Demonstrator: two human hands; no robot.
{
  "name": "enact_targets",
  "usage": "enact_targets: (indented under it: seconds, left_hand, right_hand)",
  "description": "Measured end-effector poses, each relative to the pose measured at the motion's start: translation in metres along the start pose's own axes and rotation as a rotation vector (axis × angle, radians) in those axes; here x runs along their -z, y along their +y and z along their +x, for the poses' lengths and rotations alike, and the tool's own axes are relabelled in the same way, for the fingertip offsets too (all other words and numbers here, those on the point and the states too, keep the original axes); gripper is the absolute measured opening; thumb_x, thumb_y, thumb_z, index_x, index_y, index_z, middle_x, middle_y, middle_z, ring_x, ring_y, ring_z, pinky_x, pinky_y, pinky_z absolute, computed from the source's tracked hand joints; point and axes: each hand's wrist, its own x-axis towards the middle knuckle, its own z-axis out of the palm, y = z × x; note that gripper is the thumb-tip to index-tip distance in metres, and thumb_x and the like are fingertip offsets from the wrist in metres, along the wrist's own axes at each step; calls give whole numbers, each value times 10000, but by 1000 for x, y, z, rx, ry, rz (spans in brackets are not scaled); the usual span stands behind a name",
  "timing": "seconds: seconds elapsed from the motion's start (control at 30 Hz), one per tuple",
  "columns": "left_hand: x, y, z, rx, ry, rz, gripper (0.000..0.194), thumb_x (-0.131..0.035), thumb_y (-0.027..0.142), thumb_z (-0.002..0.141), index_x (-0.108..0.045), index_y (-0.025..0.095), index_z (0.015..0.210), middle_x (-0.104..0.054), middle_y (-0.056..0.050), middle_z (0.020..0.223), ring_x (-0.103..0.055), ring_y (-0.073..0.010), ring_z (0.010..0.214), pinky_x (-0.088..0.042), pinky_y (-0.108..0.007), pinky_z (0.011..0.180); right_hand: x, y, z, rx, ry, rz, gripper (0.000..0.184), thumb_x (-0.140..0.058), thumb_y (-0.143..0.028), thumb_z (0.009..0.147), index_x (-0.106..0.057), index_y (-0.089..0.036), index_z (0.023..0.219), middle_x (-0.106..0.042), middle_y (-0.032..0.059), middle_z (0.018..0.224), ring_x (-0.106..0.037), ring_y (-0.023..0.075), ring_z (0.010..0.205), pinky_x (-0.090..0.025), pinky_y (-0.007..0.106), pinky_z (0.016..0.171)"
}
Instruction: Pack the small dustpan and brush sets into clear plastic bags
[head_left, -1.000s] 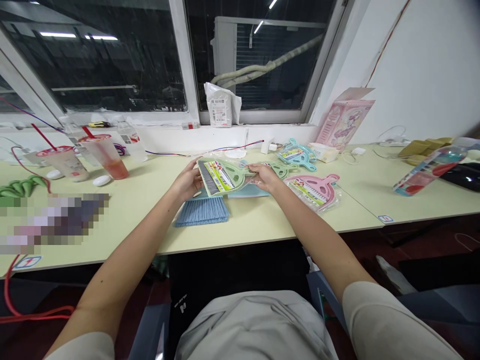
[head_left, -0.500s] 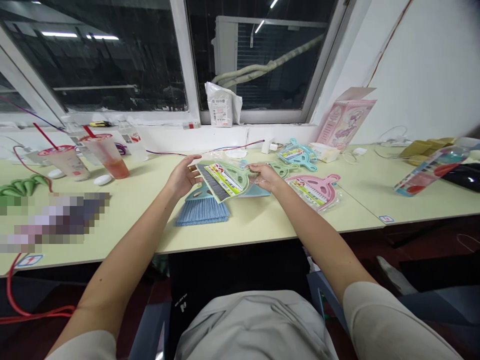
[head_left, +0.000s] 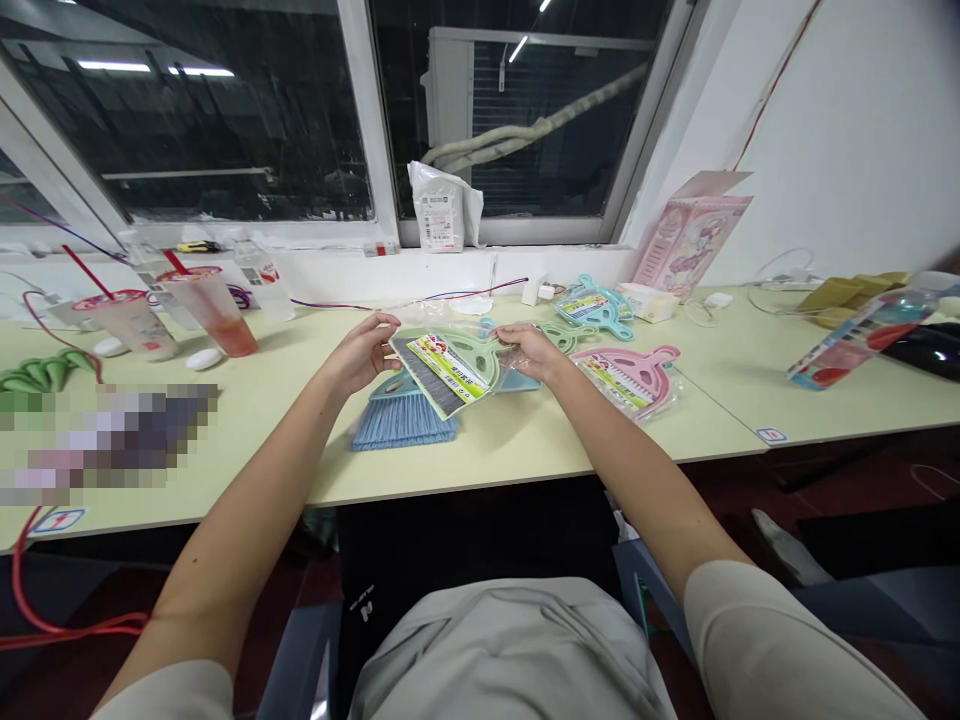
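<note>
A pale green dustpan [head_left: 442, 368] sealed in clear plastic, with a yellow-green label and a dark comb-like strip, is held up just above the table. My right hand [head_left: 531, 351] pinches its handle end through the wrapper. My left hand [head_left: 362, 352] is open, with its fingertips just left of the dustpan's edge and apparently not gripping it. Below that hand lies a blue broom head [head_left: 403, 420] with teal bristles, partly hidden by the dustpan. A teal dustpan [head_left: 521, 382] lies mostly hidden under my right hand.
A wrapped pink dustpan [head_left: 626, 383] lies right of my right hand, with wrapped teal and green pieces [head_left: 596, 310] behind it. Plastic cups with red straws [head_left: 210, 312] stand at the back left. A pixelated patch covers the front left of the table.
My left hand has moved left, off the dustpan's edge, and its fingers have spread. The dustpan stays up in my right hand, now turned a little flatter.
</note>
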Motion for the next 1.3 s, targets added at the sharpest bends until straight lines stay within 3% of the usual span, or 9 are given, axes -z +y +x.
enact_targets:
  seconds: [0.2, 0.37, 0.5, 0.63, 0.77, 0.93, 1.1, 1.3]
  left_hand:
    - [2, 3, 0, -22, 7, 8, 268, -807, 264, 790, -682, 165, 1005, -627, -14, 804, -661, -150, 653, -601, -270, 517]
    - [6, 4, 0, 3, -11, 12, 276, -828, 151, 745, -686, 148, 980, -688, -61, 886, -695, -163, 696, -615, -273, 560]
    - [8, 3, 0, 35, -13, -16, 272, -806, 97, 727, -651, 167, 939, -677, -32, 792, -669, -139, 636, -626, -279, 600]
    - [8, -2, 1, 6, -33, 72, 261, -780, 74, 690, -643, 188, 882, -665, -22, 744, -656, -150, 635, -622, -290, 593]
    - [6, -9, 2, -54, -54, 249, 87, -742, 120, 723, -713, 161, 794, -667, -56, 757, -651, -163, 682, -613, -286, 601]
    - [-8, -12, -4, -95, -63, 360, 88, -672, 96, 694, -729, 162, 677, -682, -63, 723, -658, -197, 715, -627, -333, 623]
    - [-30, -4, -16, -46, -147, 283, 218, -658, 106, 690, -808, 157, 841, -738, -106, 826, -711, -288, 871, -673, -425, 684]
    - [-40, 0, -24, 7, -190, 248, 281, -741, 87, 695, -807, 164, 957, -755, -120, 934, -738, -333, 979, -687, -434, 712]
  right_hand:
    - [2, 0, 1, 14, -10, -8, 166, -568, -49, 916, -700, -121, 845, -696, 35, 677, -643, 153, 556, -543, 253, 529]
    - [6, 0, 3, 17, -42, -24, 185, -545, -54, 928, -700, -117, 849, -701, 44, 685, -651, 157, 561, -549, 255, 507]
    - [7, 1, 5, 24, -35, -26, 158, -571, -56, 909, -705, -123, 859, -710, 47, 687, -645, 154, 550, -552, 252, 503]
    - [8, 3, 7, 27, -19, 12, 139, -591, -54, 887, -704, -130, 860, -726, 53, 711, -674, 165, 588, -565, 253, 531]
    - [11, 5, 11, 39, -31, 35, 123, -607, -58, 867, -699, -139, 875, -740, 62, 724, -703, 181, 649, -597, 273, 609]
    - [16, 6, 16, 36, -37, 52, 128, -589, -68, 882, -688, -148, 884, -734, 53, 722, -703, 179, 664, -607, 289, 663]
    - [17, 3, 16, 27, -12, 89, 166, -538, -62, 920, -680, -134, 873, -716, 54, 703, -683, 172, 631, -587, 280, 614]
    - [19, -1, 14, 32, 26, 100, 176, -526, -69, 934, -689, -129, 905, -743, 75, 755, -696, 178, 655, -606, 294, 636]
